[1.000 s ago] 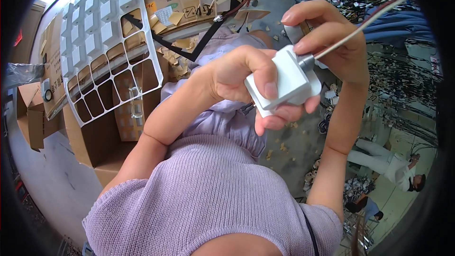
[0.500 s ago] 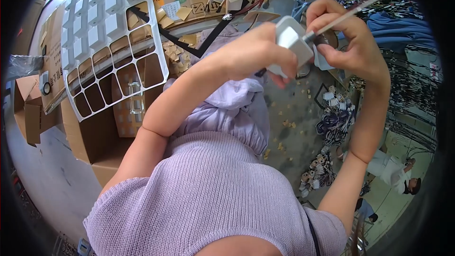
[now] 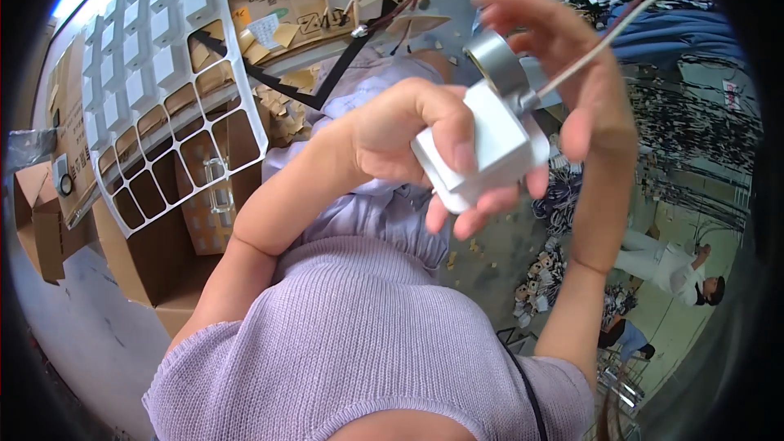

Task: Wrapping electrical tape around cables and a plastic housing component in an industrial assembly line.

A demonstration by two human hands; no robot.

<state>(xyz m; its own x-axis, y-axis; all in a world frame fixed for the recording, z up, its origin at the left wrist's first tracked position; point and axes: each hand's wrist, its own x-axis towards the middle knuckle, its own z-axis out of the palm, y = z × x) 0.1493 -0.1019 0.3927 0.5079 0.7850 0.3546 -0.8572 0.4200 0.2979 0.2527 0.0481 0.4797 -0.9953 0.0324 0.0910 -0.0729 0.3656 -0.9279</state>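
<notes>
My left hand (image 3: 416, 135) is closed round a white plastic box (image 3: 490, 139), thumb on its face and fingertips showing beneath. A white cable (image 3: 584, 69) leaves the box at its upper right corner. There a silver-grey ring-shaped thing (image 3: 500, 65), resembling a tape roll, stands against the cable. My right hand (image 3: 592, 90) is beside it, slightly blurred, with thumb and fingers spread apart. Some of its fingertips are behind the ring, so their contact with it is unclear.
A white tray of box-shaped pieces (image 3: 167, 57) leans at upper left over a cardboard box (image 3: 131, 253). Bundled cables (image 3: 543, 282) lie on the floor at right. Wires and cardboard scraps cover the bench (image 3: 286, 12). People (image 3: 674, 273) are far right.
My right hand has come out of its pinch at the cable and spread its fingers. The white box has turned and come nearer in my left hand. The grey ring now shows.
</notes>
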